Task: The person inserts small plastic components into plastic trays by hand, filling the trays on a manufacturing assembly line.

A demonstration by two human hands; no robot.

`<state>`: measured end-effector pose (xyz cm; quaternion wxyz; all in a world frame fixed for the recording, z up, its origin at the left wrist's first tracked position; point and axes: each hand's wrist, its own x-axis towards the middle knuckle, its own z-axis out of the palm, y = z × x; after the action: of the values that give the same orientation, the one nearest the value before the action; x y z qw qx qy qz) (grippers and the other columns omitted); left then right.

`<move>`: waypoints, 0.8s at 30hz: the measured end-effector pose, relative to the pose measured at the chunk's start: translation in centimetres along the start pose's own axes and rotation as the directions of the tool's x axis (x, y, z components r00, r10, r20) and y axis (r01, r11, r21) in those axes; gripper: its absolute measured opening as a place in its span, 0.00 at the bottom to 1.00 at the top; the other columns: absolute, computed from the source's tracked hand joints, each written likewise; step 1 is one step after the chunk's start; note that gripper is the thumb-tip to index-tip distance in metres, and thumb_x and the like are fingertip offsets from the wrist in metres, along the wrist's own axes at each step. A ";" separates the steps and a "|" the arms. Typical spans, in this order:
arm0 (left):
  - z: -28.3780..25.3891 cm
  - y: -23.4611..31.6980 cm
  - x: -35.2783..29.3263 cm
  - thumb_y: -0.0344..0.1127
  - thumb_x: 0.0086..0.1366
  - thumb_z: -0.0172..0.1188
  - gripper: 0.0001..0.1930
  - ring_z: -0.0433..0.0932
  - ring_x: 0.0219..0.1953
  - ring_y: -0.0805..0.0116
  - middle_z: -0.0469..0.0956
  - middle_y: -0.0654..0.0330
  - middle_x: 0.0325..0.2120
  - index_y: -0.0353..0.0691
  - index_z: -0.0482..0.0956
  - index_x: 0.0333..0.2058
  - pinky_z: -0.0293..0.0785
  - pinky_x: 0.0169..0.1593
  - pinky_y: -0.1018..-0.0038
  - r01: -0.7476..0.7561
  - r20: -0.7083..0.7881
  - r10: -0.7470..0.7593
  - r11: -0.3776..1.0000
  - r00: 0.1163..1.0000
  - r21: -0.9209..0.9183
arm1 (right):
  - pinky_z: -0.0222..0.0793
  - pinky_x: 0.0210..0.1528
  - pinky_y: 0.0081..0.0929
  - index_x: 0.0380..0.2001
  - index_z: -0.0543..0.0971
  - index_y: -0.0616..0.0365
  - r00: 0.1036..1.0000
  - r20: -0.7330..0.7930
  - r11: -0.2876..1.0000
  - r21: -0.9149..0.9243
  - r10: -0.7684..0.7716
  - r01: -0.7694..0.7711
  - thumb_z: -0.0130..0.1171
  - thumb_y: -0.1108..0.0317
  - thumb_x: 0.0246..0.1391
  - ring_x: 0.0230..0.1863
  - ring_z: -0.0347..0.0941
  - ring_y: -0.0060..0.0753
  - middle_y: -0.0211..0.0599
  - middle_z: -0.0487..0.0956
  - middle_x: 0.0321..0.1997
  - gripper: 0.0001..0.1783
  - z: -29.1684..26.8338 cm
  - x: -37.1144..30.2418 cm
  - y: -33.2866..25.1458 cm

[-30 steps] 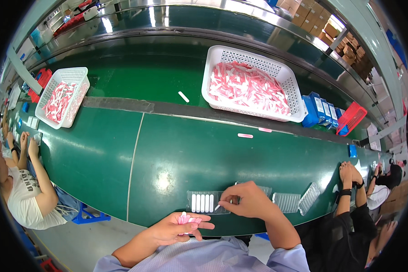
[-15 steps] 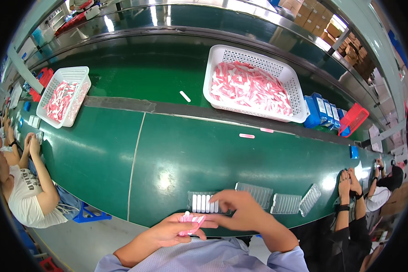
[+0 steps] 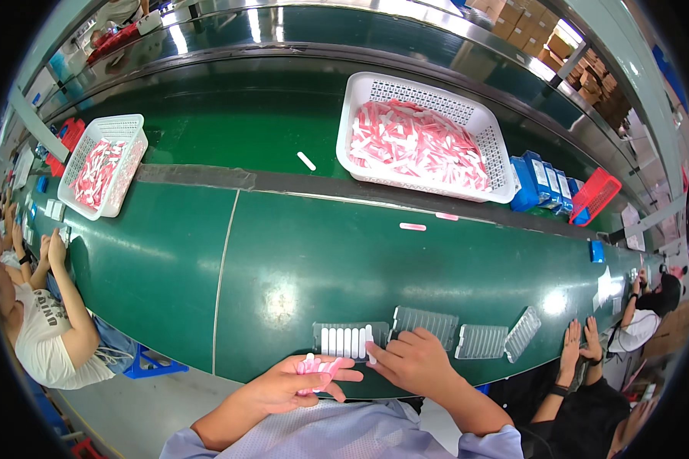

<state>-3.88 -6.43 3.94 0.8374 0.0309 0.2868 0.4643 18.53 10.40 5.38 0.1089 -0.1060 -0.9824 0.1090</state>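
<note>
A bunch of small pink-and-white strips with rounded ends (image 3: pixel 319 367), much like mini nail files, lies gripped in my left hand (image 3: pixel 295 382), its fingers curled round them. In front of it, a clear ribbed plastic tray (image 3: pixel 383 330) holds a row of several white strips (image 3: pixel 341 342), side by side. My right hand (image 3: pixel 417 359) is at the right end of that row. Its thumb and finger are closed on one white strip (image 3: pixel 369 333), which sticks up a little past the others. Part of the tray is hidden behind my fingers.
More clear trays (image 3: pixel 481 342) lie right of my right hand. A white basket (image 3: pixel 429 187) heaped with strips stands at the back, a smaller one (image 3: pixel 120 205) farther left. Blue packs (image 3: pixel 540 183) and a red basket (image 3: pixel 595 197) sit back right. Co-workers' arms (image 3: pixel 570 352) flank me.
My right hand has moved down at the row's right end, where another white strip now stands. My left hand still holds the bunch. The right-hand co-worker's hands have shifted nearer the table edge.
</note>
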 end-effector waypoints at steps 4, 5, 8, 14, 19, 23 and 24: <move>0.5 0.3 0.0 0.33 0.73 0.56 0.26 0.80 0.48 0.62 0.69 0.44 0.62 0.37 0.63 0.66 0.54 0.21 0.85 0.015 0.009 -0.015 1.000 1.000 0.009 | 0.59 0.32 0.29 0.45 0.83 0.49 0.999 -0.017 0.998 0.053 0.031 -0.030 0.70 0.55 0.47 0.28 0.67 0.27 0.21 0.69 0.23 0.21 0.0 -0.1 0.4; 0.6 0.3 0.0 0.33 0.73 0.56 0.26 0.80 0.48 0.62 0.69 0.44 0.62 0.37 0.63 0.66 0.54 0.21 0.85 0.021 0.009 -0.021 1.000 1.000 0.008 | 0.59 0.32 0.29 0.44 0.83 0.48 0.999 -0.038 0.999 0.043 0.019 -0.018 0.71 0.54 0.46 0.27 0.67 0.27 0.21 0.68 0.23 0.21 0.1 0.0 0.3; 0.5 0.4 0.0 0.33 0.73 0.55 0.26 0.80 0.48 0.63 0.69 0.44 0.62 0.36 0.63 0.67 0.54 0.21 0.85 0.009 0.015 -0.009 1.000 1.000 0.013 | 0.59 0.33 0.30 0.46 0.83 0.47 0.999 -0.025 0.996 0.078 0.045 -0.043 0.71 0.51 0.45 0.28 0.67 0.28 0.23 0.68 0.24 0.25 -0.3 0.2 0.0; 0.5 0.3 0.0 0.34 0.74 0.55 0.26 0.80 0.48 0.64 0.69 0.44 0.62 0.35 0.63 0.66 0.54 0.21 0.85 -0.013 0.005 0.012 0.999 1.000 0.053 | 0.58 0.36 0.32 0.48 0.82 0.47 0.994 -0.035 0.995 -0.006 0.101 -0.101 0.72 0.49 0.42 0.30 0.66 0.30 0.23 0.69 0.26 0.29 -0.3 -0.4 0.0; 0.3 0.2 0.1 0.34 0.73 0.55 0.26 0.80 0.48 0.64 0.69 0.45 0.62 0.36 0.63 0.67 0.54 0.21 0.85 -0.014 0.018 0.012 0.998 1.000 0.066 | 0.58 0.40 0.34 0.48 0.82 0.47 0.989 -0.006 0.985 0.096 0.145 -0.143 0.74 0.50 0.40 0.32 0.66 0.31 0.24 0.69 0.30 0.29 -1.4 0.0 -0.2; 0.5 0.1 0.1 0.33 0.73 0.56 0.26 0.80 0.48 0.64 0.70 0.45 0.62 0.37 0.63 0.67 0.54 0.22 0.85 0.000 0.017 -0.001 0.997 1.000 0.076 | 0.59 0.44 0.33 0.48 0.82 0.50 0.995 0.014 0.986 0.136 0.098 -0.099 0.71 0.51 0.44 0.37 0.68 0.32 0.27 0.70 0.33 0.27 -1.0 -0.7 -0.3; 0.6 0.2 0.2 0.33 0.73 0.56 0.26 0.80 0.48 0.64 0.70 0.45 0.62 0.37 0.63 0.67 0.54 0.22 0.85 0.003 0.024 -0.005 0.997 1.000 0.079 | 0.59 0.44 0.33 0.48 0.82 0.50 0.995 0.013 0.986 0.131 0.103 -0.104 0.71 0.51 0.44 0.37 0.68 0.32 0.27 0.70 0.33 0.27 -0.9 -1.0 -0.4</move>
<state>-3.63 -6.00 4.38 0.8398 0.0689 0.2950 0.4506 19.66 9.99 6.11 0.1068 -0.1492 -0.9666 0.1792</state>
